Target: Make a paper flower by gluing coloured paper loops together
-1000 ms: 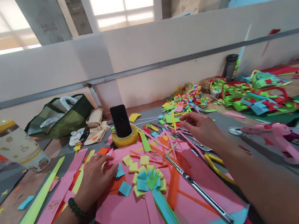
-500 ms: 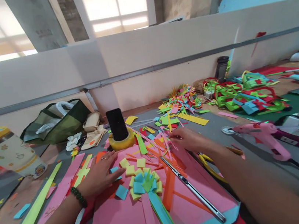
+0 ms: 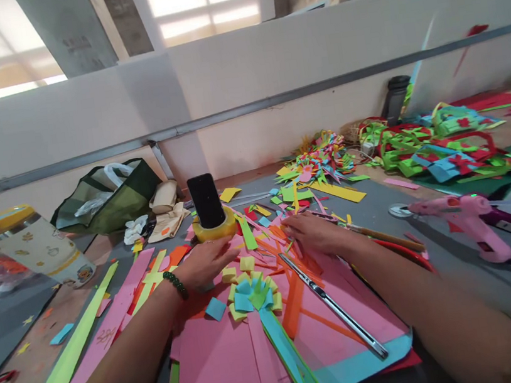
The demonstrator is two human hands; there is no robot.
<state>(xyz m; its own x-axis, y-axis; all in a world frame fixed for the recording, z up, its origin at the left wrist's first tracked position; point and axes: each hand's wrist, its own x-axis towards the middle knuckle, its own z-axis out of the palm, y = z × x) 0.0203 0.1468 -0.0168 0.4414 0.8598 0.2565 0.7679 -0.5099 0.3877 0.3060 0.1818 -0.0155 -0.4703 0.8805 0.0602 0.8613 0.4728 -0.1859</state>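
My left hand (image 3: 208, 261) lies palm down, fingers stretched, on pink paper and small yellow squares just left of a paper rosette (image 3: 253, 294) of blue, green and yellow pieces. My right hand (image 3: 313, 234) rests on a heap of orange and pink paper strips (image 3: 273, 246), fingers curled down into them; what they pinch is hidden. A metal ruler (image 3: 333, 307) lies diagonally on the pink sheets (image 3: 222, 361), beside my right forearm. A black phone (image 3: 206, 200) stands upright in a yellow tape roll (image 3: 216, 230) just beyond both hands.
A pink glue gun (image 3: 463, 216) lies at the right with its cable. Finished paper crafts (image 3: 425, 148) pile up at back right. A green bag (image 3: 104, 197) and a patterned cup (image 3: 39, 247) sit at the left. A low white partition runs behind.
My left hand slid forward and right toward the tape roll. My right hand dropped from mid-air and moved left onto the paper strips.
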